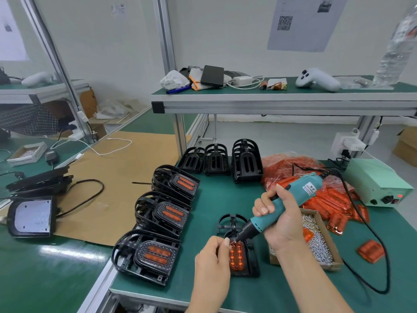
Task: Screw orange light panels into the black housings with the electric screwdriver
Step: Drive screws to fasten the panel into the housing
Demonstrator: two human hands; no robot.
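while the right hand [278,216] keeps its grip wrapped around the teal screwdriver [279,207], the tip slants down toward seven o'clock onto the orange panel [237,256] seated in the black housing [244,249] on the green bench [225,199]. the left hand [212,258] pinches something small at the panel's top edge, right beside the tip; what it is i cannot tell. three finished lights [161,212] sit at nine o'clock, empty housings [223,160] at twelve, a box of screws [316,240] at three.
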